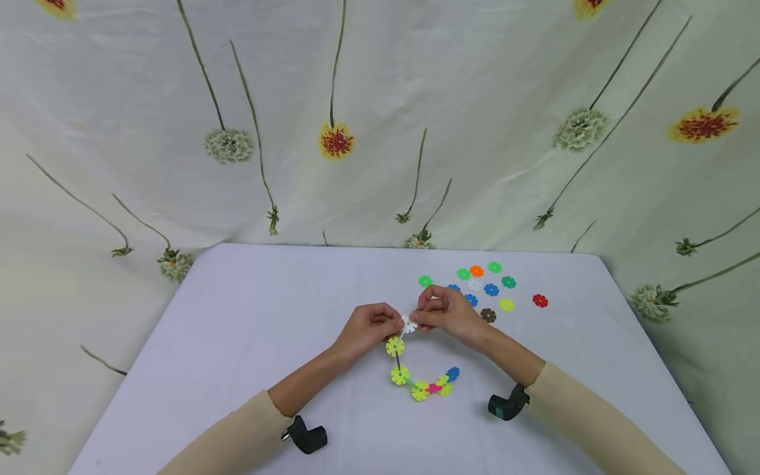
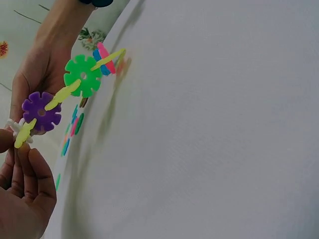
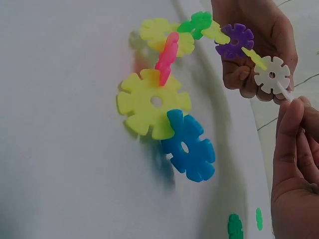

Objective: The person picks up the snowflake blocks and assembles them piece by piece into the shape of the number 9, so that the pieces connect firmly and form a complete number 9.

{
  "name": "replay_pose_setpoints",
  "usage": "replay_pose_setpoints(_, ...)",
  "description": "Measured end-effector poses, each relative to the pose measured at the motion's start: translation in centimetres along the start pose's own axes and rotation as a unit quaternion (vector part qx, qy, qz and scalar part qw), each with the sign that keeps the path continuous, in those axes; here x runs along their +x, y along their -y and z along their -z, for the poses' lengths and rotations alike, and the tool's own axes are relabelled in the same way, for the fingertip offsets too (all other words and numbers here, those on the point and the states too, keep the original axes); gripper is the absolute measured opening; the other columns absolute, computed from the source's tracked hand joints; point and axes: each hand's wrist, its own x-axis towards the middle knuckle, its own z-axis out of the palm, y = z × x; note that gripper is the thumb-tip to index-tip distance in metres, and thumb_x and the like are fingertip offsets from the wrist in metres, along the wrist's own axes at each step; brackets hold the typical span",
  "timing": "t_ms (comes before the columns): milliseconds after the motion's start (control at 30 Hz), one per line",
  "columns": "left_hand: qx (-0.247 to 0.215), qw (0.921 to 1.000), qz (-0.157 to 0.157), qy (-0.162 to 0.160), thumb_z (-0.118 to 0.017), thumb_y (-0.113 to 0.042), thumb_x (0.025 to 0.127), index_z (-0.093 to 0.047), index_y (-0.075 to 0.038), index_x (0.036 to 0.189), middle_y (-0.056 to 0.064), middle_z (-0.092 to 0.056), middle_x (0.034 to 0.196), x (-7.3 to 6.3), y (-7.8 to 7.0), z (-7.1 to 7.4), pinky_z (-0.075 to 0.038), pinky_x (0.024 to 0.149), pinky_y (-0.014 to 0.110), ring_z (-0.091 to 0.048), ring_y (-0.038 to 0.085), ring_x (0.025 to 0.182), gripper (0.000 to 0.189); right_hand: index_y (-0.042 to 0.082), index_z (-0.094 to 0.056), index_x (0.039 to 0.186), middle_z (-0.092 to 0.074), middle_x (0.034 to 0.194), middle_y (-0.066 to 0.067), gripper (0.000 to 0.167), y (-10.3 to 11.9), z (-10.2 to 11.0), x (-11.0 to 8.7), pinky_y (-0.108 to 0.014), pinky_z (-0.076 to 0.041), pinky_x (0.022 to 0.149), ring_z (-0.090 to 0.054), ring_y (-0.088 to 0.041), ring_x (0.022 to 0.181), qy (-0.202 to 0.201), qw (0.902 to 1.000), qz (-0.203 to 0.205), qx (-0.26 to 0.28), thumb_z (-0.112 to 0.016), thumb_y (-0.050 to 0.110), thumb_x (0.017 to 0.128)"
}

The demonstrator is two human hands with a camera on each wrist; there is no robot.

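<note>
A curved chain of slotted flower-shaped discs hangs between both hands and the table. In the head view my left hand pinches its upper end, near a white disc beside a yellow disc. My right hand pinches another white disc, which meets the first; how deep their slots sit is hidden by fingers. Further along come a purple disc, a green disc, more yellow ones, a pink disc and, at the free end, a blue disc.
Loose discs lie on the white table behind my right hand, among them an orange disc, a brown disc and a red disc. A flower-patterned cloth hangs behind the table's far edge.
</note>
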Motion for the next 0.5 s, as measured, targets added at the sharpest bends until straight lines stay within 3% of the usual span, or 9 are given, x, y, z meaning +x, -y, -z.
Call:
replay_pose_setpoints(267,-0.007,0.9998,0.018,0.001,-0.071,-0.014,0.100,-0.071,0.003,0.106,-0.001,-0.073,0.086,-0.1,0.4,0.2,-0.056,0.076,0.020,-0.064,0.008,0.080,0.018,0.002,-0.060,0.113,-0.079,0.092,-0.003,0.022,-0.1,0.0,0.3,-0.026,-0.064,0.081,-0.073,-0.015,0.082,0.001,0.9998,0.005,-0.017,-0.074,0.015,0.103)
replay_pose_setpoints(400,-0.025,0.9991,0.035,0.005,-0.072,-0.014,0.100,-0.071,0.002,0.106,-0.001,-0.074,0.086,-0.2,0.6,0.4,-0.056,0.076,0.020,-0.065,0.009,0.081,0.017,0.000,-0.061,0.110,-0.079,0.102,-0.018,0.020,0.2,0.8,0.9,-0.026,-0.064,0.080,-0.075,-0.018,0.084,-0.047,0.9973,0.032,-0.047,-0.070,0.017,0.105)
replay_pose_setpoints(500,-0.037,0.9983,0.046,0.006,-0.072,-0.014,0.099,-0.070,0.001,0.106,-0.003,-0.073,0.084,-0.4,0.6,0.5,-0.055,0.074,0.020,-0.064,0.009,0.079,0.017,0.002,-0.064,0.110,-0.077,0.105,-0.022,0.020,0.2,1.7,1.6,-0.026,-0.064,0.079,-0.074,-0.022,0.085,-0.085,0.9898,0.052,-0.102,-0.072,0.019,0.104)
